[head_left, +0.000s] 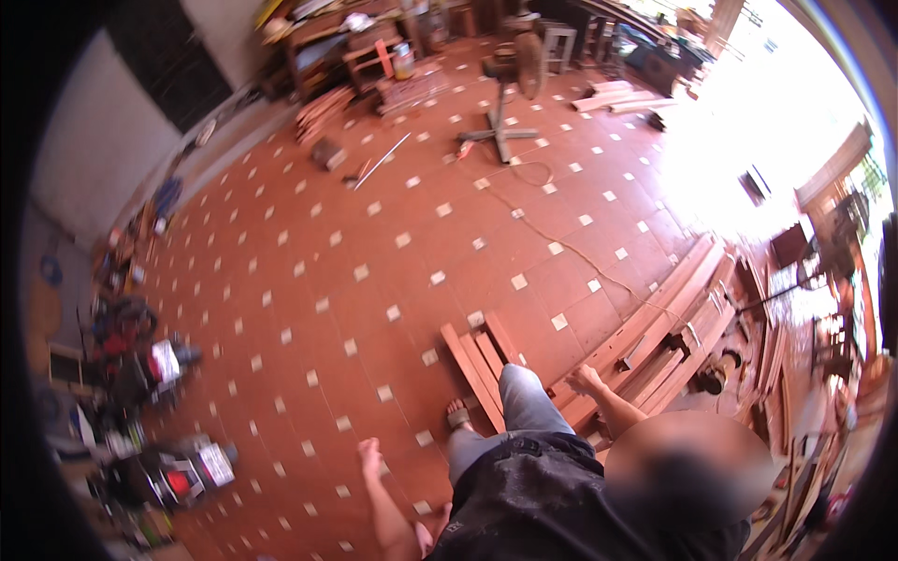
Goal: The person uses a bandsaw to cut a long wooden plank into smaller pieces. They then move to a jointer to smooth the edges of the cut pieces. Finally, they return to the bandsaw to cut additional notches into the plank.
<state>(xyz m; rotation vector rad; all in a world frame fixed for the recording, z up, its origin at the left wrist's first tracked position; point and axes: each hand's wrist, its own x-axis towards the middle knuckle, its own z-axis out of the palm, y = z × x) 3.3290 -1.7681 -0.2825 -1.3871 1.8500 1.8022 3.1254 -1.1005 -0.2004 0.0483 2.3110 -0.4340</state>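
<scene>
My left hand (370, 456) hangs over the tiled floor at my left side. It holds nothing that I can see, and its fingers look loosely apart. In front of my right thigh is my right hand (586, 381), its fingers curled in, with nothing visible in them. Close to it lie long reddish wooden beams (655, 323), stacked on the floor to my right. Several shorter wooden pieces (477, 365) lie side by side just ahead of my legs. My sandalled foot (458, 414) rests beside them. A blurred patch covers part of my right side.
A pedestal fan (505, 103) stands ahead, and a cord (561, 245) runs from near it to the beams. Two motorbikes (178, 477) (154, 365) are parked at left. Cluttered workbenches (323, 42) and more timber (622, 97) line the far side. Bright daylight enters at right.
</scene>
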